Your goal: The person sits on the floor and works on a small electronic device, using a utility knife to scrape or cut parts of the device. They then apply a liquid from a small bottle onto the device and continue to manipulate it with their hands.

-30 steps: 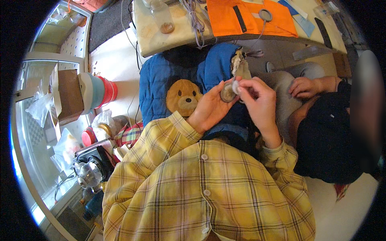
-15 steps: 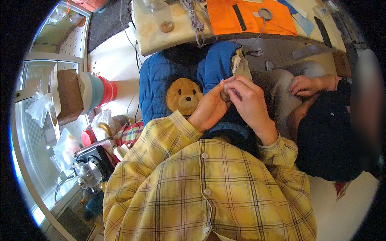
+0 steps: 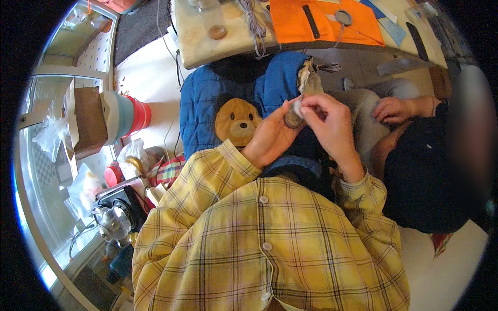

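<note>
My left hand [image 3: 270, 136] grips a small round brownish disc [image 3: 292, 122] at its fingertips, above my lap. Its exact kind is too small to make out. Over the disc, my right hand [image 3: 332, 123] pinches a small whitish, soft-looking piece [image 3: 298, 107] between thumb and fingers. The two hands almost meet there. Under them, a blue quilted cloth [image 3: 199, 111] with a brown bear-face patch [image 3: 237, 123] covers my legs. Just beyond my fingers lies a crumpled greyish-cream piece of material [image 3: 309, 83], partly hidden by the hand.
A table [image 3: 194, 46] ahead bears a clear jar [image 3: 211, 20], a bundled grey cable [image 3: 254, 23] and an orange cloth [image 3: 332, 23]. To the right sits another person, whose hand [image 3: 392, 110] rests on their knee. Stacked buckets [image 3: 124, 116] and a cardboard box [image 3: 88, 116] stand left.
My right hand has drawn slightly right and down from the left fingertips. The whitish piece and the face of the disc now show more. My left hand has barely moved.
</note>
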Demonstrator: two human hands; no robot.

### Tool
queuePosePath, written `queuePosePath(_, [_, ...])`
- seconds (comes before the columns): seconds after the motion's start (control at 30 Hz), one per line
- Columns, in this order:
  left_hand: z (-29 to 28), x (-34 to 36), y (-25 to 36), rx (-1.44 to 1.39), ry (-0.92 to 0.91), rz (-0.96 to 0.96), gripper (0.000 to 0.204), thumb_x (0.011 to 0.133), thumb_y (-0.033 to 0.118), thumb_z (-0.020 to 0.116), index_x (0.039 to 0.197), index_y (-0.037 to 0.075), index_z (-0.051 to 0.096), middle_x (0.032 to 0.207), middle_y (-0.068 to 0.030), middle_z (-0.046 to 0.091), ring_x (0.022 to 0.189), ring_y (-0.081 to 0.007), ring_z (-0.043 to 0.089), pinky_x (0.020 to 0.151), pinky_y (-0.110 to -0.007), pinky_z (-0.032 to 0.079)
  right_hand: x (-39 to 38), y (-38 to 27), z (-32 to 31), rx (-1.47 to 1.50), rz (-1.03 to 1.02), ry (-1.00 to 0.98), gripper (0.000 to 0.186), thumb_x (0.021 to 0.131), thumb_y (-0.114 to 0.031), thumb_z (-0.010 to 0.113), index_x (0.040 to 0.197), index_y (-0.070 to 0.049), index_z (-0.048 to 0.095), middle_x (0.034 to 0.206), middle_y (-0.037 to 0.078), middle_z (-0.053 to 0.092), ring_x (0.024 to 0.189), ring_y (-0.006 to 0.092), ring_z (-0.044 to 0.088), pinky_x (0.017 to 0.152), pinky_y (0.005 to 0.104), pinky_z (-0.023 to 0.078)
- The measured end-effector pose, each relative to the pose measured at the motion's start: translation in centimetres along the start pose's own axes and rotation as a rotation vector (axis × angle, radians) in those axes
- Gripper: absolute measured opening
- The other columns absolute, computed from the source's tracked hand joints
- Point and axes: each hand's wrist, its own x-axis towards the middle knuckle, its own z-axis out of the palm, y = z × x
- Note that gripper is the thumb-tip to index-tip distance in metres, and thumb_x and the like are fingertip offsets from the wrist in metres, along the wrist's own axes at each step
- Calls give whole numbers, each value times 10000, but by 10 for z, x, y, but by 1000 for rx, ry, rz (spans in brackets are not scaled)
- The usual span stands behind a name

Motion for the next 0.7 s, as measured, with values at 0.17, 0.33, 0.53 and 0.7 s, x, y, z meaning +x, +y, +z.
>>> queuePosePath(0.17, [9, 1, 3, -32, -41, -21, 463, 1094, 329, 321, 1417, 24, 451, 1392, -84, 540, 1305, -202, 496, 1136, -359, 361, -15, 8, 10, -319, -265, -19, 97, 816, -77, 702, 878, -26, 647, 869, 137, 636, 807, 340, 652, 694, 375, 531])
queuePosePath(0.33, [1, 0, 2, -62, -17, 1, 474, 1091, 344, 327, 1420, 25, 448, 1415, -105, 526, 1310, -216, 493, 1146, -370, 349, -9, 1, 2, -33, -64, -11, 70, 850, 7, 676, 916, 8, 650, 818, 66, 626, 682, 97, 580, 608, 251, 461])
queuePosePath(0.53, [7, -2, 5, -86, -44, -32, 483, 1081, 338, 362, 1438, 21, 433, 1435, -109, 513, 1336, -223, 473, 1161, -376, 333, -19, 1, 18, -297, -252, -37, 125, 806, -22, 711, 905, -8, 635, 869, 141, 629, 753, 316, 652, 679, 353, 527])
queuePosePath(0.7, [3, -2, 4, -122, -39, -6, 479, 1087, 358, 331, 1424, 37, 446, 1429, -120, 515, 1330, -224, 480, 1156, -371, 341, -14, -11, -5, -106, 7, 64, 81, 819, -51, 705, 875, -11, 664, 784, 130, 644, 709, 282, 657, 676, 365, 521])
